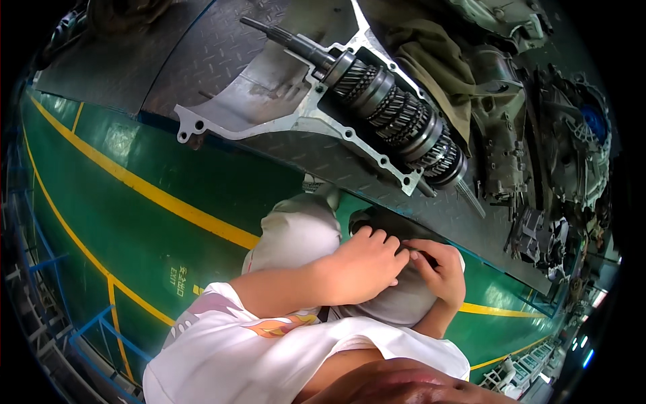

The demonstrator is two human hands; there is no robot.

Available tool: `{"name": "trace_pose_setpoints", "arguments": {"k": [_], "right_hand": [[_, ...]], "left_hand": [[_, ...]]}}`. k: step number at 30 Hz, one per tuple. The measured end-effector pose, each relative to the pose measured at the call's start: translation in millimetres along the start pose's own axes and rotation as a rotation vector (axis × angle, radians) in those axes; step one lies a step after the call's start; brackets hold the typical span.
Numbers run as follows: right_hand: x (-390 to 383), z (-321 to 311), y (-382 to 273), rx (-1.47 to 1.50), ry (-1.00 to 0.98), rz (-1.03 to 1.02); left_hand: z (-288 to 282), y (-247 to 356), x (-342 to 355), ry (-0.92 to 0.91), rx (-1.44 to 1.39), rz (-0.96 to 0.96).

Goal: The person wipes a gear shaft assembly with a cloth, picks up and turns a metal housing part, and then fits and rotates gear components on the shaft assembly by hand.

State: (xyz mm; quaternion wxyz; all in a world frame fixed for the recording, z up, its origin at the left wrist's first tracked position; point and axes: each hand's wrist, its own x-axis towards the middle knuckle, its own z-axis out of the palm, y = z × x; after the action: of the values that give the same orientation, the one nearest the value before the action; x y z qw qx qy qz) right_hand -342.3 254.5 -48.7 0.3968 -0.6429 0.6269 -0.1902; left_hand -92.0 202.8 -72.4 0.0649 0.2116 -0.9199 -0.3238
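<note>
We noted both bare hands above the wearer's right thigh, short of the bench (464, 227). The left hand (363, 266) lay knuckles up, its fingers bent inward; the right hand (441, 273) faced it from three o'clock, fingers also curled, thumb toward the left. The fingertips met or nearly met. We could not tell whether they grasped anything small between them, as the fingers hid the gap.

Nearest item: a geared transmission shaft (404, 124), at twelve o'clock from the hands and well apart from them. We saw it seated in an open aluminium gearbox housing (286, 124), whose flared bell end spread toward ten o'clock. The shaft's axis ran from ten to four o'clock, with the slim splined end at ten projecting over the bell.

Beyond the housing, toward half past twelve, we recorded an olive cloth (437, 64). At about one o'clock stood a grey gearbox casing (501, 145); at two, a larger casing (572, 145) with a blue round part. Below the bench, toward nine o'clock, we observed a green floor (182, 168) with yellow lines (168, 204).
</note>
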Motion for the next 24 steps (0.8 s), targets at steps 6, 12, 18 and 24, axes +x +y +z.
{"name": "trace_pose_setpoints", "arguments": {"k": [6,12,18,24], "right_hand": [[5,8,-8,0.026,0.03,-0.069],[3,7,-10,-0.008,0.025,-0.173],[3,10,-12,0.025,0.045,-0.141],[2,15,-14,0.033,0.055,-0.123]], "left_hand": [[-3,2,3,-0.004,0.008,-0.01],[1,7,11,-0.081,0.005,-0.021],[4,3,18,-0.075,-0.01,-0.035],[4,5,19,-0.045,0.003,-0.056]]}}
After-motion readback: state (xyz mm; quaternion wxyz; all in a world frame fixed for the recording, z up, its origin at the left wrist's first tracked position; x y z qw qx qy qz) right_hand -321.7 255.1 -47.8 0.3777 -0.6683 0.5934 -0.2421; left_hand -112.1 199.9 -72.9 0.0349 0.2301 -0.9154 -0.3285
